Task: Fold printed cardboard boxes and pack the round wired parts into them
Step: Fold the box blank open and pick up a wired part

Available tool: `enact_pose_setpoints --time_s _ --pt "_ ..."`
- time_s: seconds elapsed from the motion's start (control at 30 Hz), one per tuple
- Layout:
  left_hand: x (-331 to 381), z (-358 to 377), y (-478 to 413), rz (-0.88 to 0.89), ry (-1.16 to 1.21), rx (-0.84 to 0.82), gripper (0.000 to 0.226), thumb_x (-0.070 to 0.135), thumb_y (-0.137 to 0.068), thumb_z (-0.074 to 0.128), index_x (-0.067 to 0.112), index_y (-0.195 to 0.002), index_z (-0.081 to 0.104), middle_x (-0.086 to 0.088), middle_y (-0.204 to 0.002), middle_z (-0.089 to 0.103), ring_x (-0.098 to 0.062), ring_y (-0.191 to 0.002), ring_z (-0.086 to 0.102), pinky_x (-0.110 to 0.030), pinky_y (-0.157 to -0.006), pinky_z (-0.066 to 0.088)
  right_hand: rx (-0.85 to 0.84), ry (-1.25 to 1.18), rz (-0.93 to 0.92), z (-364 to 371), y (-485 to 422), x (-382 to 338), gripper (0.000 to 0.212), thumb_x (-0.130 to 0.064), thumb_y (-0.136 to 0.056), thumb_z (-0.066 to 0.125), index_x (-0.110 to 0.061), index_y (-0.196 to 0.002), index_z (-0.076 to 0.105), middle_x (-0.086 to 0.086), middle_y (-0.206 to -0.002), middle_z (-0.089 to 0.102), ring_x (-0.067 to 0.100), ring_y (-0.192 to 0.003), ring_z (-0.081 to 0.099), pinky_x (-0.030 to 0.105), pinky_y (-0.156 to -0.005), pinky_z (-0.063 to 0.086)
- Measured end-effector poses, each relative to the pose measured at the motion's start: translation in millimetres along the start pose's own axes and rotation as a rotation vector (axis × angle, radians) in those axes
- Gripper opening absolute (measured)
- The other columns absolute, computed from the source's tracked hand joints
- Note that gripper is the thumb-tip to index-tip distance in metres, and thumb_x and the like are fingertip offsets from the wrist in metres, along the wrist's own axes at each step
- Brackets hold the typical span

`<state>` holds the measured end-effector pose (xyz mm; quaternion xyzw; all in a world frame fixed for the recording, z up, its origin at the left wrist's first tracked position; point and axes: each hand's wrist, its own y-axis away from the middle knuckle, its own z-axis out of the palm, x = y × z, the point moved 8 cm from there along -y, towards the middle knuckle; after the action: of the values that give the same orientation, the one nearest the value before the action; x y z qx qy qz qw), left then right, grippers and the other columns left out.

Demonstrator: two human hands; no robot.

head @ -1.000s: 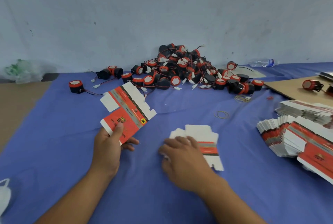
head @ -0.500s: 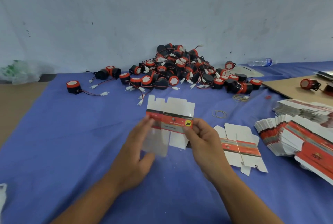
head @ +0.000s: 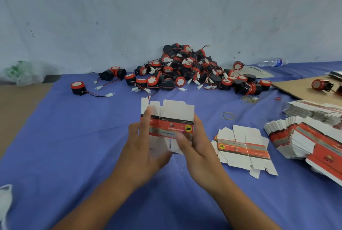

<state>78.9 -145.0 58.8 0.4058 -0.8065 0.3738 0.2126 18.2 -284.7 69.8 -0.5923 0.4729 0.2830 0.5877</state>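
Note:
I hold one red-and-white printed box blank (head: 172, 118) upright over the blue cloth, its white flaps pointing up and down. My left hand (head: 146, 143) grips its left side, fingers in front of the red band. My right hand (head: 192, 146) pinches its right side, thumb on the printed face. A second flat blank (head: 242, 148) lies on the cloth just right of my right hand. A heap of round black-and-red wired parts (head: 187, 70) sits against the wall behind the box.
A fanned stack of flat blanks (head: 303, 137) lies at the right. Single wired parts lie at the left (head: 78, 87) and on brown cardboard (head: 303, 89) at far right. Rubber bands (head: 227, 115), a water bottle (head: 271, 62) and a plastic bag (head: 26, 72) are around.
A second ago my left hand held the blank alone while my right pressed another blank on the cloth. Both hands now hold the one blank upright, and it has begun to open.

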Motion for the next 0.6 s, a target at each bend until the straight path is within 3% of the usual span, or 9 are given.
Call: enact_pose_setpoints --time_s 0.1,0.17,0.27,0.33,0.4,0.5,0.53,0.6 --pt "0.4 0.3 -1.6 0.004 0.073 -0.058 0.119 0.052 -0.067 0.083 0.066 -0.142 -0.008 0.017 -0.124 0.038 0.025 -0.100 0.039 -0.017 -0.082 0.040 -0.042 0.002 -0.016 1.2 0.1 -5.2 0.051 -0.033 -0.104 0.045 -0.035 -0.153 0.031 -0.009 -0.137 0.061 0.015 -0.124 0.059 0.036 -0.098 0.052" --pt "0.9 1.4 -4.3 -0.001 0.118 -0.093 0.112 0.050 -0.071 0.082 0.070 -0.140 -0.004 0.020 -0.122 0.044 0.008 -0.103 0.052 -0.021 -0.086 0.046 -0.048 -0.013 0.002 -0.3 0.0 -5.5 0.043 -0.038 -0.105 0.040 -0.040 -0.149 0.039 -0.012 -0.132 0.064 0.012 -0.118 0.062 0.025 -0.089 0.054" --pt "4.4 0.8 -6.5 0.028 0.115 -0.104 0.098 0.043 -0.082 0.075 0.071 -0.139 0.001 0.016 -0.122 0.054 -0.009 -0.092 0.064 -0.031 -0.084 0.054 -0.089 -0.053 0.037 0.9 1.9 -6.8 0.038 -0.040 -0.107 0.037 -0.036 -0.142 0.049 -0.011 -0.133 0.064 0.011 -0.123 0.060 0.017 -0.091 0.050" --pt "6.8 -2.0 -6.9 0.054 0.107 -0.088 0.092 0.040 -0.085 0.067 0.069 -0.141 0.000 0.022 -0.119 0.057 -0.004 -0.082 0.066 -0.020 -0.072 0.053 -0.120 -0.047 0.024 2.8 3.6 -10.4 0.041 -0.043 -0.105 0.043 -0.033 -0.144 0.047 -0.007 -0.136 0.062 0.014 -0.127 0.058 0.021 -0.097 0.049" --pt "7.8 -3.9 -7.8 0.048 0.157 -0.086 0.085 0.038 -0.085 0.054 0.067 -0.143 -0.001 0.036 -0.115 0.056 0.000 -0.071 0.068 -0.013 -0.061 0.050 -0.157 0.010 0.007 7.6 5.0 -11.8 0.056 -0.042 -0.099 0.057 -0.033 -0.151 0.037 -0.004 -0.140 0.059 0.019 -0.129 0.056 0.036 -0.102 0.049" --pt "10.0 -1.9 -6.2 0.059 0.216 -0.111 0.081 0.043 -0.083 0.043 0.063 -0.144 -0.008 0.053 -0.113 0.049 0.006 -0.078 0.067 -0.007 -0.064 0.048 -0.192 0.107 0.000 14.4 7.0 -9.9 0.081 -0.045 -0.087 0.067 -0.044 -0.154 0.021 -0.014 -0.146 0.051 0.014 -0.134 0.051 0.038 -0.103 0.046" --pt "9.2 -0.9 -5.3 0.060 0.222 -0.113 0.082 0.046 -0.082 0.042 0.062 -0.145 -0.009 0.049 -0.115 0.051 0.008 -0.080 0.066 -0.006 -0.065 0.048 -0.214 0.105 0.000 16.2 8.5 -9.4 0.088 -0.052 -0.084 0.070 -0.047 -0.154 0.017 -0.018 -0.150 0.045 0.010 -0.137 0.047 0.036 -0.105 0.044" --pt "2.3 2.8 -4.0 -0.010 0.289 -0.123 0.088 0.049 -0.077 0.050 0.052 -0.151 0.004 0.022 -0.114 0.064 0.004 -0.083 0.067 -0.012 -0.066 0.053 -0.274 0.074 0.017 19.7 11.5 -8.2 0.103 -0.069 -0.075 0.072 -0.052 -0.154 0.008 -0.025 -0.157 0.031 0.003 -0.143 0.036 0.035 -0.110 0.040"
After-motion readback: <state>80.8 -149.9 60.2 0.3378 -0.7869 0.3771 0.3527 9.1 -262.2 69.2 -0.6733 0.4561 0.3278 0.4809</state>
